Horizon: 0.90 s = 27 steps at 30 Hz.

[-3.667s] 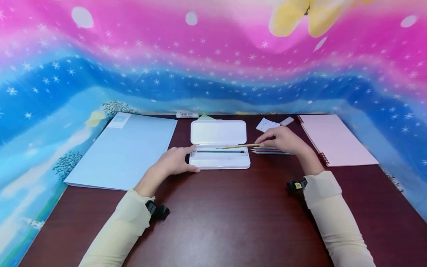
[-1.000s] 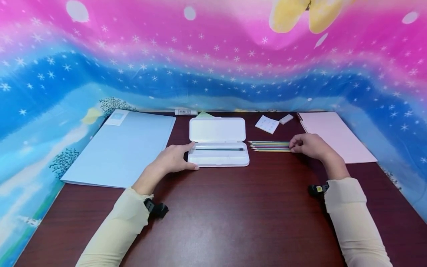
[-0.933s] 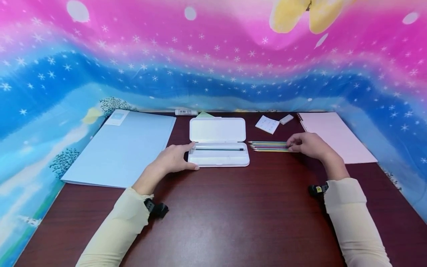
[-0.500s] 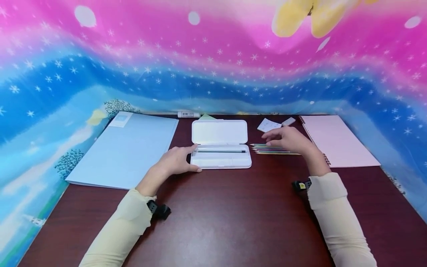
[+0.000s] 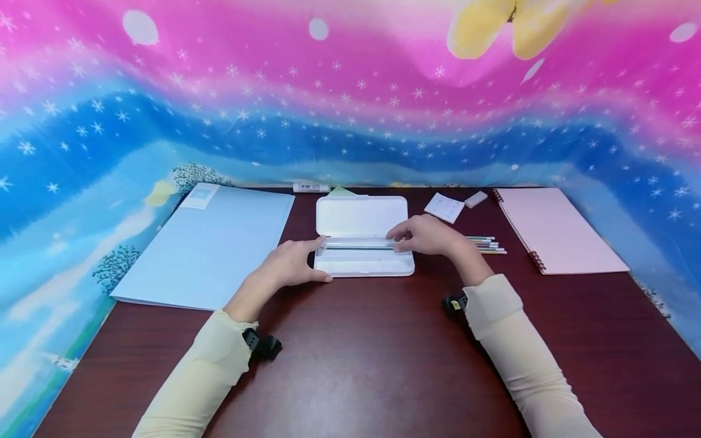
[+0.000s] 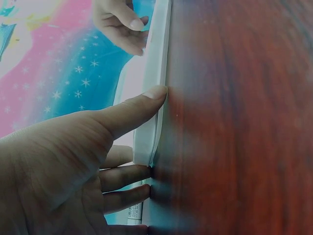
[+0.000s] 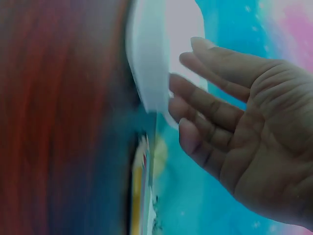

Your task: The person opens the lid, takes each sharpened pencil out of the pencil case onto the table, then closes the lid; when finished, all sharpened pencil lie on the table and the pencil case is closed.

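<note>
Working at the dark worktop (image 5: pixel 350 353), I have the big flat things pushed out to the sides so the middle stays free for my hands: the blue folder (image 5: pixel 208 243) on the left, the pink notebook (image 5: pixel 558 228) on the right. Between them lies the white case (image 5: pixel 364 240), lid thrown back flat so its tray faces up, with one pencil (image 5: pixel 356 247) lying lengthwise in it.

My left hand (image 5: pixel 292 264) braces the case's left end, thumb along the near edge and fingers straight against the end, gripping nothing, so the case will not slide. My right hand (image 5: pixel 424 234) reaches over the tray's right end with fingers loosely spread; whether it pinches anything I cannot tell. The loose pencils (image 5: pixel 487 244) lie bunched just right of that wrist, within easy reach. A notepad (image 5: pixel 445 207) and eraser (image 5: pixel 475 199) sit at the back.
</note>
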Tool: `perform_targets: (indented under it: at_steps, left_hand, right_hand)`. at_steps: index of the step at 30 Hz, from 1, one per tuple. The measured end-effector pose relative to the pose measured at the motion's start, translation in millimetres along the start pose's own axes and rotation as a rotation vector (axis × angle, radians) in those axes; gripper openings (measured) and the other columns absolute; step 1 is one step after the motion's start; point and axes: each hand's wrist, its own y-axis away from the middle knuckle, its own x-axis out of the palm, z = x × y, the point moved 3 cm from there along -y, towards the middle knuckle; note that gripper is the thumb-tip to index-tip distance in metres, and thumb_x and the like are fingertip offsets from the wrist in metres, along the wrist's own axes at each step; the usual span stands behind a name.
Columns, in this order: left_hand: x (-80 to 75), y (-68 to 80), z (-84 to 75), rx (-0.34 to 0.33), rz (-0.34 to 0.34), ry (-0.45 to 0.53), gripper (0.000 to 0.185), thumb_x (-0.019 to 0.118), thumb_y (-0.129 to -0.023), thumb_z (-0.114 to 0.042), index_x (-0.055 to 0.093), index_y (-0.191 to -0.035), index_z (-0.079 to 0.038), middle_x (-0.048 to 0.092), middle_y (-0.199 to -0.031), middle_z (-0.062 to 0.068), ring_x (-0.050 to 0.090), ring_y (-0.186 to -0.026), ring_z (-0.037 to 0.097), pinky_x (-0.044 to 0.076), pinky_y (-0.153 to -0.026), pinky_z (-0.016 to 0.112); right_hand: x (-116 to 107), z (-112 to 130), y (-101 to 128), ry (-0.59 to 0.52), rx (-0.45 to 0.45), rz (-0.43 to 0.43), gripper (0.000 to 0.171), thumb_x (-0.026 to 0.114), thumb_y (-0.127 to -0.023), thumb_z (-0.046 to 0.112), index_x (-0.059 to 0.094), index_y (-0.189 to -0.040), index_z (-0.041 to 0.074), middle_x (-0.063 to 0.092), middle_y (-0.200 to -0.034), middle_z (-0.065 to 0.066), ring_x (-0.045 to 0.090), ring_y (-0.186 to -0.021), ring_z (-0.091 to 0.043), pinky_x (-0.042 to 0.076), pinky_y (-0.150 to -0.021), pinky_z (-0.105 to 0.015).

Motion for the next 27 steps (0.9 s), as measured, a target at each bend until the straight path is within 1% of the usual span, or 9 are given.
perform_targets:
  at_steps: [4, 7, 9, 12, 15, 17, 19, 22, 27]
  left_hand:
    - [-1.5, -0.4, 0.1, 0.004, -0.007, -0.005, 0.096, 0.079, -0.082, -0.055, 0.035, -0.159, -0.019, 0.051, -0.153, 0.015, 0.053, -0.136, 0.035, 0.045, -0.109, 0.054]
    - [-3.4, 0.1, 0.0, 0.002, -0.01, -0.009, 0.096, 0.079, -0.082, -0.055, 0.035, -0.159, -0.018, 0.051, -0.153, 0.016, 0.053, -0.136, 0.036, 0.045, -0.109, 0.054]
    - [-4.5, 0.8, -0.8, 0.002, -0.011, -0.012, 0.096, 0.079, -0.082, -0.055, 0.035, -0.159, -0.017, 0.051, -0.153, 0.016, 0.053, -0.136, 0.036, 0.045, -0.109, 0.054]
    - [-4.5, 1.2, -1.0, 0.002, -0.008, -0.015, 0.097, 0.079, -0.082, -0.055, 0.035, -0.159, -0.017, 0.051, -0.153, 0.016, 0.053, -0.136, 0.036, 0.045, -0.109, 0.054]
    - [-3.3, 1.9, -1.2, 0.005, -0.004, -0.013, 0.096, 0.079, -0.082, -0.055, 0.035, -0.159, -0.017, 0.051, -0.153, 0.016, 0.053, -0.136, 0.036, 0.045, -0.109, 0.054]
    - [-2.0, 2.1, -1.2, 0.002, 0.0, -0.009, 0.096, 0.079, -0.082, -0.055, 0.034, -0.159, -0.018, 0.051, -0.153, 0.015, 0.053, -0.136, 0.035, 0.045, -0.109, 0.054]
    - [-0.6, 2.0, -1.1, 0.004, 0.0, -0.007, 0.097, 0.079, -0.082, -0.055, 0.034, -0.159, -0.018, 0.051, -0.153, 0.014, 0.053, -0.136, 0.034, 0.045, -0.109, 0.053]
    - [0.6, 1.4, -1.2, 0.0, -0.002, -0.004, 0.097, 0.08, -0.082, -0.055, 0.035, -0.159, -0.018, 0.052, -0.153, 0.014, 0.054, -0.134, 0.034, 0.045, -0.109, 0.053]
    - [0.5, 0.2, -1.5, 0.001, -0.009, -0.005, 0.097, 0.08, -0.081, -0.055, 0.036, -0.159, -0.017, 0.052, -0.152, 0.015, 0.055, -0.133, 0.034, 0.046, -0.108, 0.053]
  right_hand:
    - [10, 8, -5, 0.049, 0.004, 0.038, 0.036, 0.072, -0.095, 0.022, 0.071, -0.131, 0.019, 0.074, -0.122, -0.005, 0.067, -0.105, -0.019, 0.054, -0.097, -0.043]
    - [16, 12, -8, 0.056, 0.0, 0.055, 0.033, 0.071, -0.095, 0.019, 0.072, -0.129, 0.02, 0.074, -0.121, -0.004, 0.065, -0.105, -0.019, 0.053, -0.1, -0.043]
    - [18, 14, -9, 0.056, -0.011, 0.059, 0.031, 0.07, -0.096, 0.016, 0.073, -0.126, 0.02, 0.074, -0.118, -0.004, 0.063, -0.102, -0.02, 0.052, -0.099, -0.043]
    - [19, 14, -9, 0.03, -0.014, 0.071, 0.026, 0.069, -0.096, 0.015, 0.075, -0.122, 0.019, 0.073, -0.106, -0.004, 0.059, -0.095, -0.02, 0.052, -0.093, -0.04]
    - [19, 12, -9, -0.003, -0.012, 0.079, 0.022, 0.068, -0.097, 0.014, 0.076, -0.117, 0.019, 0.068, -0.092, -0.001, 0.056, -0.089, -0.019, 0.048, -0.085, -0.037]
    - [19, 11, -8, -0.019, -0.016, 0.079, 0.02, 0.068, -0.097, 0.015, 0.076, -0.115, 0.019, 0.066, -0.087, 0.0, 0.055, -0.087, -0.018, 0.046, -0.082, -0.035]
    - [17, 9, -8, -0.023, -0.03, 0.071, 0.02, 0.068, -0.096, 0.015, 0.077, -0.114, 0.02, 0.065, -0.087, 0.002, 0.055, -0.085, -0.017, 0.046, -0.08, -0.033]
    - [12, 6, -6, -0.028, -0.056, 0.044, 0.02, 0.068, -0.096, 0.015, 0.078, -0.113, 0.021, 0.067, -0.088, 0.001, 0.055, -0.083, -0.017, 0.045, -0.077, -0.033]
    - [2, -1, 1, -0.058, -0.058, -0.01, 0.021, 0.07, -0.095, 0.016, 0.079, -0.114, 0.021, 0.074, -0.099, 0.0, 0.057, -0.083, -0.017, 0.047, -0.075, -0.034]
